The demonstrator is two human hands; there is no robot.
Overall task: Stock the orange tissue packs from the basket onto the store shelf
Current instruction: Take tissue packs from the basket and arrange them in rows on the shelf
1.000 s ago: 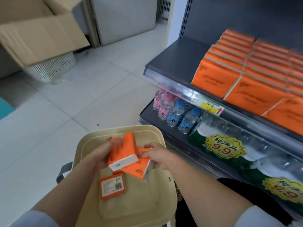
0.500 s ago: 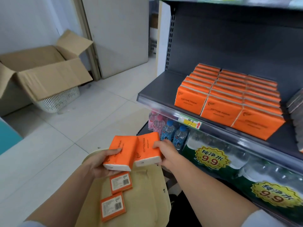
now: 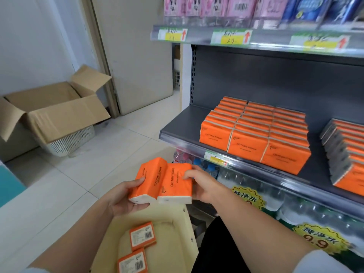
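Both arms reach forward from the bottom edge of the view, bare and drawing together toward the middle. The left forearm (image 3: 69, 245) rises from the lower left corner and the right forearm (image 3: 266, 227) from the lower right, with a pale sleeve (image 3: 325, 261) at its upper end. The left hand (image 3: 124, 200) is turned palm up, thumb laid against the side of the left tissue pack (image 3: 147, 180), fingers cupped beneath it. The right hand (image 3: 204, 186) grips the right tissue pack (image 3: 175, 182) from its outer side, thumb on the top face, the other fingers mostly hidden behind. The hands sit level and close together, wrists nearly straight
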